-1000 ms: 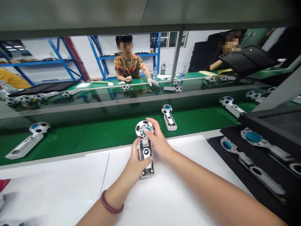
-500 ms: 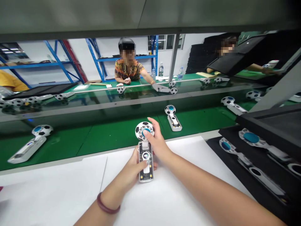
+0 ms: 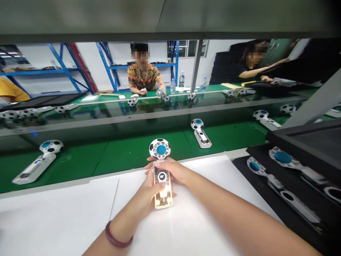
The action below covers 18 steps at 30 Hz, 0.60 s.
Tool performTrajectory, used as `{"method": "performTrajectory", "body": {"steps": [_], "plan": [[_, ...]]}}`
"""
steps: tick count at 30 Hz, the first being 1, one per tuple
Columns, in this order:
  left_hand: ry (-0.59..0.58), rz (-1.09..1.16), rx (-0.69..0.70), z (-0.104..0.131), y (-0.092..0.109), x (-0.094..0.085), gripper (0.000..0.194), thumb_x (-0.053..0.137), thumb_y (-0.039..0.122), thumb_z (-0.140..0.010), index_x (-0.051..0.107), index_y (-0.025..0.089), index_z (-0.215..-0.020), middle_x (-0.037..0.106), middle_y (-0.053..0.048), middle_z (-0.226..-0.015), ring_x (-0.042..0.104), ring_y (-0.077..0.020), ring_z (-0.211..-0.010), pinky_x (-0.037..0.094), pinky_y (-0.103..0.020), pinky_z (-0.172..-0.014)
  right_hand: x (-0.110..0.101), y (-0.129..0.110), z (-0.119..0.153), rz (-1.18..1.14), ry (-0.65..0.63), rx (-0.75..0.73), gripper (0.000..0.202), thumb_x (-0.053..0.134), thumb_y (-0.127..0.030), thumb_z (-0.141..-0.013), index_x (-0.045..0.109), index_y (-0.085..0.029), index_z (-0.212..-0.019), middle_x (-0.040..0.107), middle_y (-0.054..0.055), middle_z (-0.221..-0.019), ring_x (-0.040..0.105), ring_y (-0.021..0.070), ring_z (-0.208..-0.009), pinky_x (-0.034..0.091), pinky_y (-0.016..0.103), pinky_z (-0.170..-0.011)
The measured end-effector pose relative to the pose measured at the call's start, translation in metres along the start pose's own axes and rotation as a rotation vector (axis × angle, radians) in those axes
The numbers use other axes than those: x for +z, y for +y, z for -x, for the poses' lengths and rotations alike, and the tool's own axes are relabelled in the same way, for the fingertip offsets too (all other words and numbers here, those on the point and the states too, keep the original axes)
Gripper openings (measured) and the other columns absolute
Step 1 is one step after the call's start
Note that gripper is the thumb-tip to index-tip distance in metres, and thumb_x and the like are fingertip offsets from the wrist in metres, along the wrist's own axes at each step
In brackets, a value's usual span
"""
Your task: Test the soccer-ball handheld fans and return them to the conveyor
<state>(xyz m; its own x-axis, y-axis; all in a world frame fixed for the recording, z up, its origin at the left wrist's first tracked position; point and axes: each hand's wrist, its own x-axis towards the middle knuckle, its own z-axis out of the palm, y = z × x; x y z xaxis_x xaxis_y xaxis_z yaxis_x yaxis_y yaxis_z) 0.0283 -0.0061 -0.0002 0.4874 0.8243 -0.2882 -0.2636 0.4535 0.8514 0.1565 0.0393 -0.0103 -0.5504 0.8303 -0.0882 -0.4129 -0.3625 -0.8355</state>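
Note:
A handheld fan (image 3: 160, 149) with a round football-patterned head and a blue centre is upright between my hands. Its clear handle shows a small round display, and lights glow at its lower end. My left hand (image 3: 148, 190) is closed around the handle from the left, thumb across the front on the lit lower part. From the right, my right hand (image 3: 176, 171) grips the top of the handle, its thumb lying just below the head. Some fingers of both hands are hidden behind the handle.
Similar fans lie on the green belt, one to the left (image 3: 37, 161) and one to the right (image 3: 201, 137). A black tray (image 3: 247, 185) with more fans is at my right. White paper (image 3: 80, 209) covers my bench. Across the belt, a co-worker (image 3: 144, 76) handles another fan.
My right thumb has left the fan's head, and that hand now grips the top of the handle. Lights at the handle's lower end have come on. The co-worker opposite has drawn a fan closer.

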Motion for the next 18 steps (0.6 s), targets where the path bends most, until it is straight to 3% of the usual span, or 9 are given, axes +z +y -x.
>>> {"method": "performTrajectory", "body": {"steps": [6, 10, 14, 18], "plan": [[0.034, -0.039, 0.032, 0.0018, -0.001, 0.0044, 0.066, 0.068, 0.025, -0.067, 0.031, 0.028, -0.122, 0.052, -0.005, -0.089, 0.058, -0.0208, -0.072, 0.05, -0.046, -0.071, 0.0004, -0.0002, -0.0007, 0.059, 0.028, -0.015, 0.035, 0.07, -0.037, -0.061, 0.061, -0.015, -0.086, 0.064, 0.005, -0.089, 0.06, 0.0161, -0.078, 0.047, 0.03, -0.071], [0.041, -0.017, 0.045, 0.0017, -0.0018, 0.0047, 0.072, 0.069, 0.025, -0.066, 0.026, 0.03, -0.125, 0.053, -0.005, -0.089, 0.058, -0.0204, -0.073, 0.05, -0.043, -0.069, 0.0016, -0.0025, 0.0015, 0.187, 0.036, -0.005, 0.037, 0.066, -0.044, -0.064, 0.062, -0.015, -0.087, 0.063, 0.005, -0.084, 0.058, 0.0126, -0.063, 0.045, 0.023, -0.055], [0.037, -0.024, 0.031, 0.0023, -0.0004, 0.0039, 0.068, 0.069, 0.024, -0.066, 0.029, 0.028, -0.122, 0.053, -0.005, -0.09, 0.058, -0.0196, -0.072, 0.05, -0.044, -0.071, 0.0042, -0.0044, 0.0026, 0.187, 0.044, -0.025, 0.039, 0.067, -0.046, -0.061, 0.062, -0.014, -0.083, 0.061, 0.003, -0.076, 0.055, 0.011, -0.059, 0.043, 0.021, -0.051], [0.034, 0.004, 0.041, 0.0033, 0.0003, 0.0044, 0.066, 0.067, 0.022, -0.066, 0.031, 0.027, -0.121, 0.055, -0.005, -0.089, 0.058, -0.0191, -0.072, 0.05, -0.045, -0.072, 0.0045, -0.0051, 0.0035, 0.249, 0.058, 0.006, 0.041, 0.064, -0.048, -0.064, 0.063, -0.015, -0.088, 0.059, 0.002, -0.071, 0.047, 0.0068, -0.046, 0.032, 0.017, -0.037]]}}
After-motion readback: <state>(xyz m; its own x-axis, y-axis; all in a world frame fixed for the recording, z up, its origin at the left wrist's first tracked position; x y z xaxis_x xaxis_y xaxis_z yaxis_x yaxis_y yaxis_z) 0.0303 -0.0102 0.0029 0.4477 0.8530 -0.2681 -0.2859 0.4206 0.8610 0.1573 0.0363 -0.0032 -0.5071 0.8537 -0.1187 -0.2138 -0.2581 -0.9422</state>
